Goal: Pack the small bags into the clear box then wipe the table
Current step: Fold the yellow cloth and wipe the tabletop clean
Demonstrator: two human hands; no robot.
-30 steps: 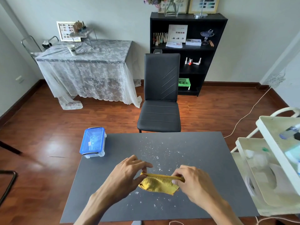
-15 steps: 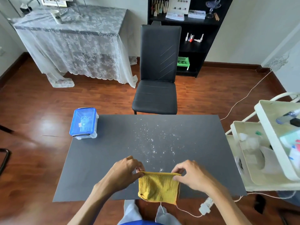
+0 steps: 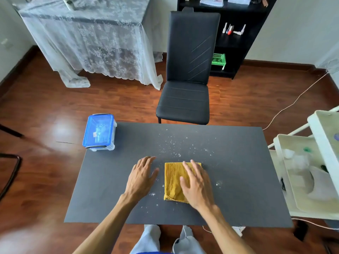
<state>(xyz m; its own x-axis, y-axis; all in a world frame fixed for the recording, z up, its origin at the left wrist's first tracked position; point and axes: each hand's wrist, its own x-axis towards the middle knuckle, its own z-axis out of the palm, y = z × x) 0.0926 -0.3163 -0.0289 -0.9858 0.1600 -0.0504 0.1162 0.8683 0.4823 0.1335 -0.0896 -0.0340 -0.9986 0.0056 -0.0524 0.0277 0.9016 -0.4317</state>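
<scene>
Far left corner of the bench (image 3: 238,180): the clear box (image 3: 99,132) sat with its blue lid on, contents too blurred to name; no small bags lay loose, so packing looked done. Your left hand (image 3: 141,177) lay flat on the bare bench, fingers straight, holding nothing, just beside the yellow cloth (image 3: 173,181). Your right hand (image 3: 196,186) pressed flat on the folded cloth, fingers spread. Pale specks (image 3: 176,145) were scattered beyond and around the cloth. Wiping seemed barely begun; most of it was left.
</scene>
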